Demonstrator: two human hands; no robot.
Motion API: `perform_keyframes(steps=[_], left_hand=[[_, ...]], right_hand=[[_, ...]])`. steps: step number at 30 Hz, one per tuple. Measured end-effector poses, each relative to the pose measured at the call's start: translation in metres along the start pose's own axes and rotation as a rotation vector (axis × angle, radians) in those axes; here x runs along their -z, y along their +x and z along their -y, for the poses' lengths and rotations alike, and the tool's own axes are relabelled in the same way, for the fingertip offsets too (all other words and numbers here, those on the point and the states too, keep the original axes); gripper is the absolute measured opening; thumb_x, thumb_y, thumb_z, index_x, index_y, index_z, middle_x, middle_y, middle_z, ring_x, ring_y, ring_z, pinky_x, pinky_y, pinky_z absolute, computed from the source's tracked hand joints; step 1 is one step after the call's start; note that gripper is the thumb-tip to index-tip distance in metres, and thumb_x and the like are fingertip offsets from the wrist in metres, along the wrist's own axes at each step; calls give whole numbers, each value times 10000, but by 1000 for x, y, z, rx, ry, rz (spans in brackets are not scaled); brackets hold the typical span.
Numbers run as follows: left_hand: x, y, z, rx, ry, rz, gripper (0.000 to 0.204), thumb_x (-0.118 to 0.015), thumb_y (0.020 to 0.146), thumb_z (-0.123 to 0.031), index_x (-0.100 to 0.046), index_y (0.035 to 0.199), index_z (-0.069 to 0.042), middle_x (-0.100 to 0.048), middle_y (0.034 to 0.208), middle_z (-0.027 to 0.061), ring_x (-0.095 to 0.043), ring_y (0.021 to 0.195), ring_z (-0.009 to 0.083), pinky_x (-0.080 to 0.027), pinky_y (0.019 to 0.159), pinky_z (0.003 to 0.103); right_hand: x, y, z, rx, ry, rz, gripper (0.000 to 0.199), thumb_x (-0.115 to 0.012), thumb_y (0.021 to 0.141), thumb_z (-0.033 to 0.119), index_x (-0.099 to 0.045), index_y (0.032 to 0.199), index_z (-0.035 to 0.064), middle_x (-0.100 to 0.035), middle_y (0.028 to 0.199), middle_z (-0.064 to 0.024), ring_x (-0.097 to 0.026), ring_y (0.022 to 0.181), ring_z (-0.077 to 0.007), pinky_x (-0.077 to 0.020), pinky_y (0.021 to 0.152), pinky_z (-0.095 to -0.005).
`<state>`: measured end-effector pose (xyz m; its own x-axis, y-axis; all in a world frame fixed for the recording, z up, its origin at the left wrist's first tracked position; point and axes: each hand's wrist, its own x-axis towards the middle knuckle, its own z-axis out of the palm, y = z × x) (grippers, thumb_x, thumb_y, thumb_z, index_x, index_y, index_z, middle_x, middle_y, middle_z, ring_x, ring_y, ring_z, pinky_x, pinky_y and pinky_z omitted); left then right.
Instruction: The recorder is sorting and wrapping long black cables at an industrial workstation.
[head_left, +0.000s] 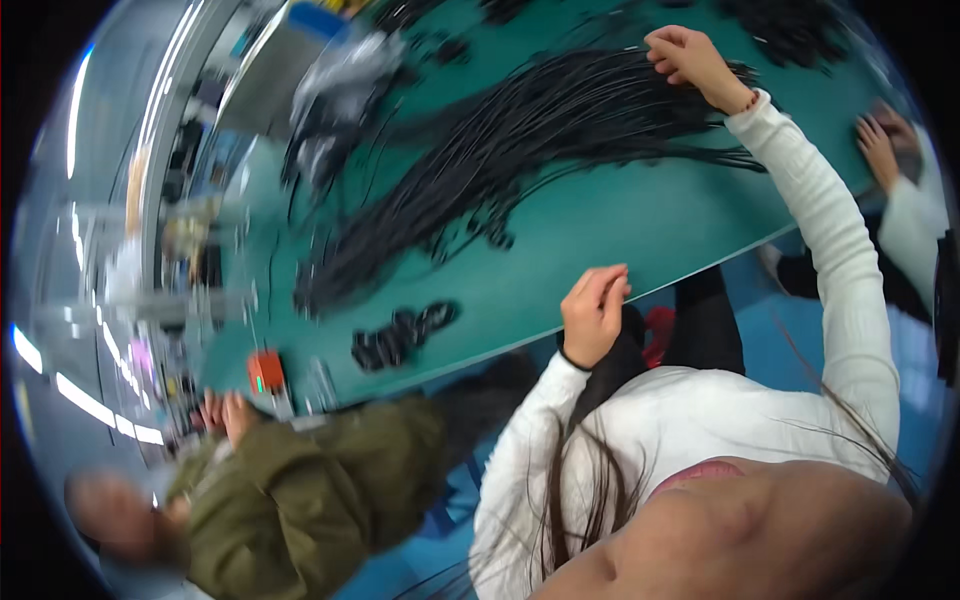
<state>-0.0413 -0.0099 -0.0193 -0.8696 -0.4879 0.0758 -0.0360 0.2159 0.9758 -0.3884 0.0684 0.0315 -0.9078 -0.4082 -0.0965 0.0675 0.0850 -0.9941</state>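
Right hand (700,68) up over the far end of the black cables (530,125) spread across the green table (600,235), fingers curled narrow, any grip impossible to tell, left hand (592,318) by the near edge, loosely curled, its hold unclear too

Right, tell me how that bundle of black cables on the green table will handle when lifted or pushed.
The bundle of black cables will probably sag, being long, thin-stranded and loosely spread. It may snag, as many lengths cross one another. It seems unlikely to roll, lying fanned out along the green table.
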Motion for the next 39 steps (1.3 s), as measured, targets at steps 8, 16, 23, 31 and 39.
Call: perform_keyframes(steps=[8,16,23,31,39], left_hand=[[36,4,24,-373,334,-213,124,-585,842,53,-634,953,30,-644,874,113,-607,644,179,-488,581,257],[32,6,18,-193,127,-183,125,-574,866,31,-653,964,28,-652,872,118,-627,651,179,-516,587,249],[74,34,-13,-638,734,-657,518,-607,860,-81,-421,1328,41,-426,1373,229,-404,1280,381,-365,1048,449],[210,149,-145,-890,930,-1039,447,-572,944,-210,-451,1296,37,-555,1193,224,-594,985,321,-493,841,403],[245,119,-160,-701,824,-868,283,-479,996,-165,-552,1211,5,-662,758,92,-635,633,180,-532,619,278]], right_hand=[[-208,-19,-1,1116,-948,466,108,-676,783,211,-671,837,117,-634,864,-40,-581,881,-267,-492,753,-369],[-232,-12,14,1165,-1087,572,151,-665,775,255,-649,767,106,-653,790,-46,-607,778,-264,-496,701,-415],[-237,-35,123,1422,-350,-81,54,-589,795,173,-589,776,123,-579,690,-49,-577,609,-286,-475,545,-395],[-159,-156,234,1955,-490,-202,83,-633,715,73,-597,730,146,-530,653,-3,-534,554,-156,-455,448,-295],[7,-182,310,1776,-621,-672,124,-635,782,46,-624,899,87,-587,677,-39,-472,432,-139,-389,387,-236]])
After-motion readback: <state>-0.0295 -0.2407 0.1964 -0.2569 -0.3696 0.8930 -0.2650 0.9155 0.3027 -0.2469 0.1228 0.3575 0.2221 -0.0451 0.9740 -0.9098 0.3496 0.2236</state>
